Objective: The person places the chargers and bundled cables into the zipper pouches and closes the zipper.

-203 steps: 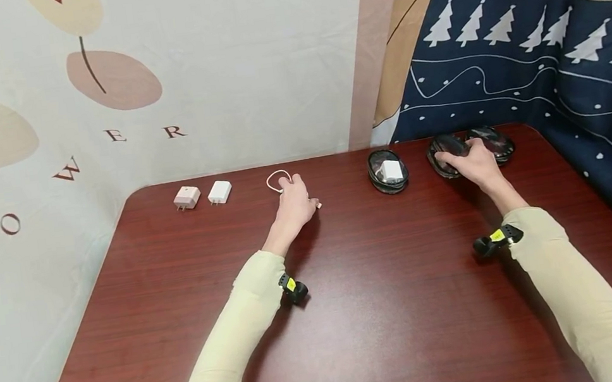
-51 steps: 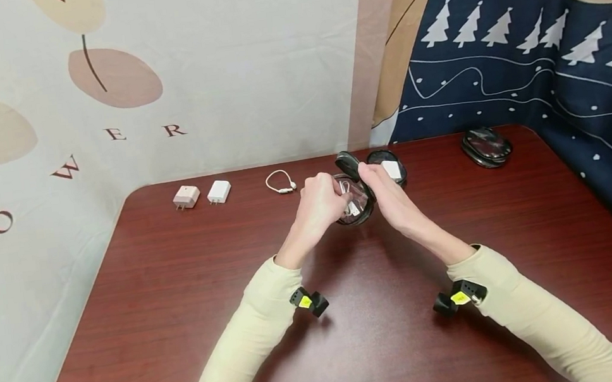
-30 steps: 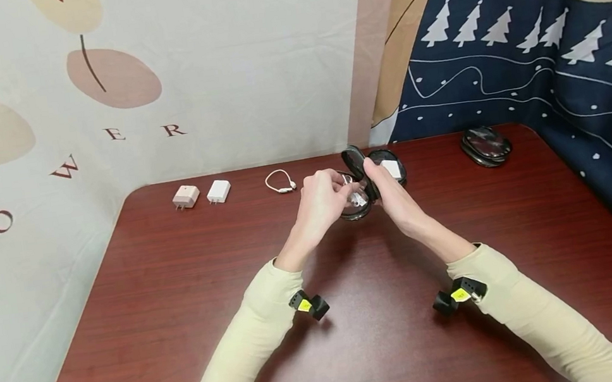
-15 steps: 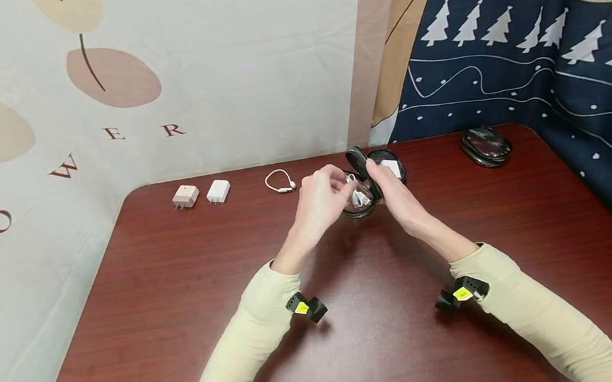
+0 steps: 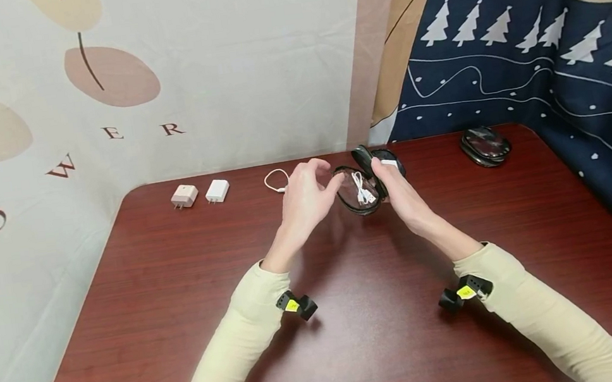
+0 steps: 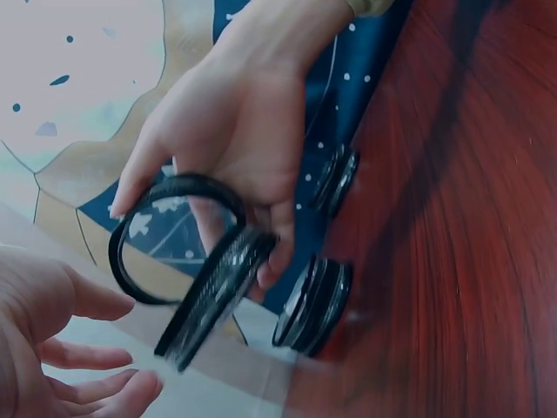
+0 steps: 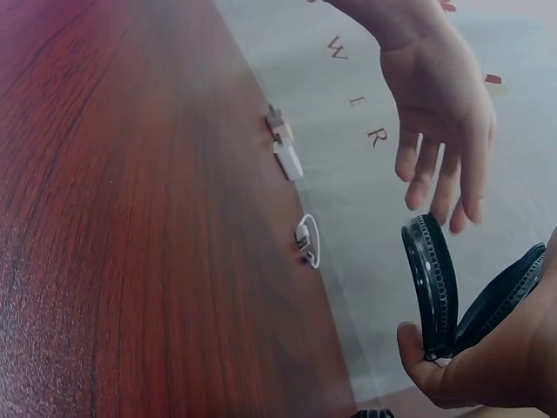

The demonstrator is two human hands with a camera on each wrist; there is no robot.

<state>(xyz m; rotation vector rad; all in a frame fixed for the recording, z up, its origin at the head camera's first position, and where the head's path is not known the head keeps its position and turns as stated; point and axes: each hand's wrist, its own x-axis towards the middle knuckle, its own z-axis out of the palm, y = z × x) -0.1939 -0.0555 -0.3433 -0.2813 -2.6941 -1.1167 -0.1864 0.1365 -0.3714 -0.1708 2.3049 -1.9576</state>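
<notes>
My right hand (image 5: 403, 198) grips a small round zip case (image 5: 363, 212), which stands unzipped with its lid tilted up, held above the table. Inside its transparent shell lies a folded white charging cable (image 5: 362, 192). My left hand (image 5: 305, 196) is just left of the case, fingers apart and holding nothing. In the left wrist view a gap shows between the left fingertips (image 6: 117, 305) and the case (image 6: 213, 296). The right wrist view shows the right thumb or a finger curled round the hinge side of the case (image 7: 431, 279).
Two plug-in chargers, one pinkish (image 5: 184, 196) and one white (image 5: 217, 190), sit at the table's back left. A looped white cable (image 5: 275, 173) lies partly behind my left hand. Another round case (image 5: 393, 157) with a white block is half hidden; a closed one (image 5: 486, 145) sits back right.
Earlier my right hand picked up this case at the back right and brought it to the middle. My left hand, then at the cable inside, has let go and drawn back left, fingers spread.
</notes>
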